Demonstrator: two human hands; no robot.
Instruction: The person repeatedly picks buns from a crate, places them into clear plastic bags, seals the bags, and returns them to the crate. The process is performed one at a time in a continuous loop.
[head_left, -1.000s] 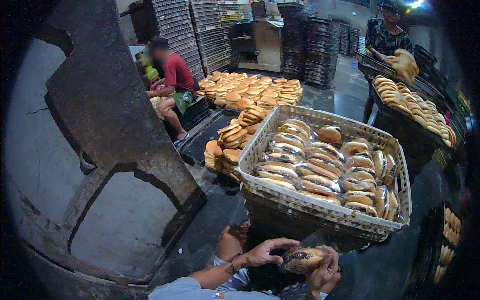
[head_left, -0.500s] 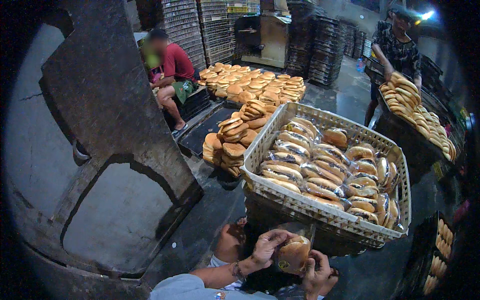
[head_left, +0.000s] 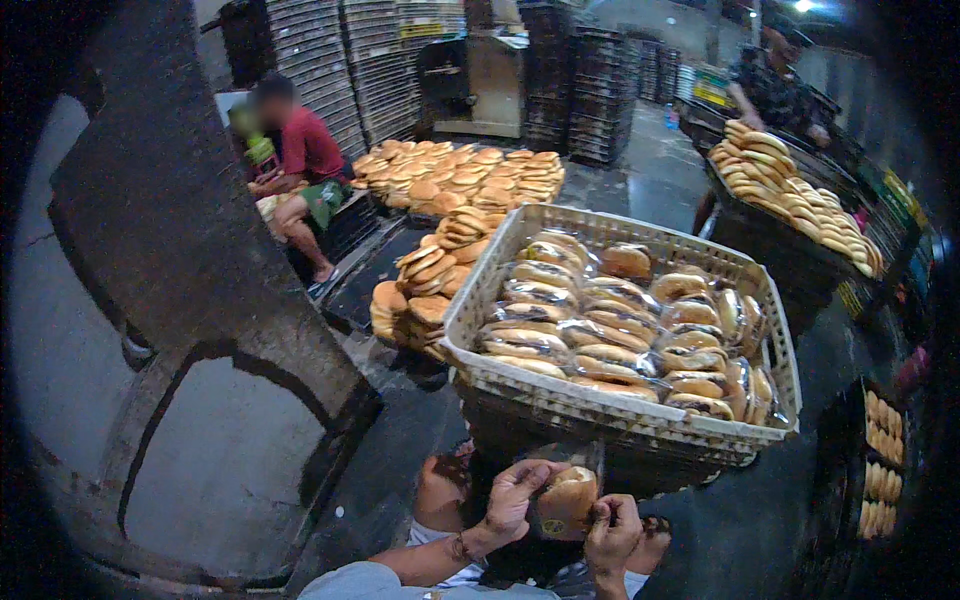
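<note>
Between my two hands, over my lap, is a bread bun in a clear plastic bag (head_left: 568, 503). My left hand (head_left: 516, 497) pinches the bag's left edge between thumb and fingers. At the opposite edge my right hand (head_left: 611, 534) has its fingers closed on the plastic. The bun's rounded brown top shows through, with a small yellow mark low on the bag. Just beyond my hands stands a cream plastic crate (head_left: 615, 405), filled with rows of bagged filled buns (head_left: 612, 327).
Behind the crate lie piles of loose buns (head_left: 455, 175) on low trays. A seated person in red (head_left: 312, 140) is at the left; another person (head_left: 775, 90) stands by a bread-laden tray (head_left: 800, 200). A dark panel (head_left: 180, 200) fills the left. Bread racks (head_left: 882, 460) stand lower right.
The view has shifted, so the crate and bread piles appear further left and slightly higher. Both hands still hold the bagged bun. The standing person at the right has bent lower over the bread.
</note>
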